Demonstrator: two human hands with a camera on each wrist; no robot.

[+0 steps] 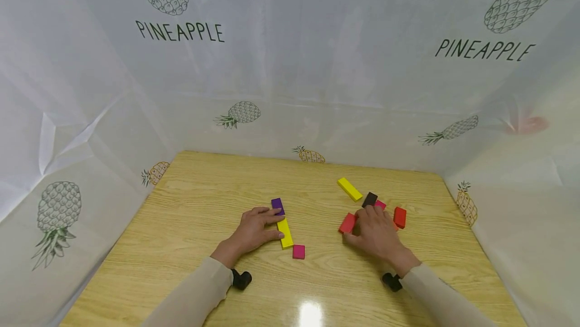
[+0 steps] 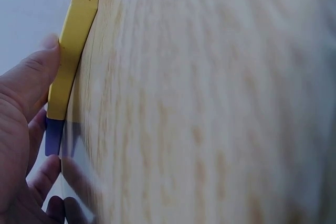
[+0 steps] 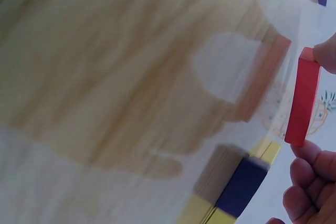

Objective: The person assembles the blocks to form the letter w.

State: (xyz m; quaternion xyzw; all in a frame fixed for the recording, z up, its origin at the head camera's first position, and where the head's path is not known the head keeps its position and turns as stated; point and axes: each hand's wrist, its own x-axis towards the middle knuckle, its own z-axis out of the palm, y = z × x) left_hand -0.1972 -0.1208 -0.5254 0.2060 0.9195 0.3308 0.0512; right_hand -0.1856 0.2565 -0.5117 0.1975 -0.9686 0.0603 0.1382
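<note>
My left hand lies over a row of two blocks, its thumb and fingers resting on them. The yellow block sits under the thumb, and a purple block adjoins its far end. In the left wrist view the thumb touches the side of the yellow block, while a finger reaches the purple one. A small pink block is by the yellow block's near end. On the right, my right hand pinches a red block by its ends between thumb and finger.
Around the right hand lie a black block, another yellow block, a second pink block, another red block and an orange one, partly covered. White pineapple-printed sheeting encloses the wooden table.
</note>
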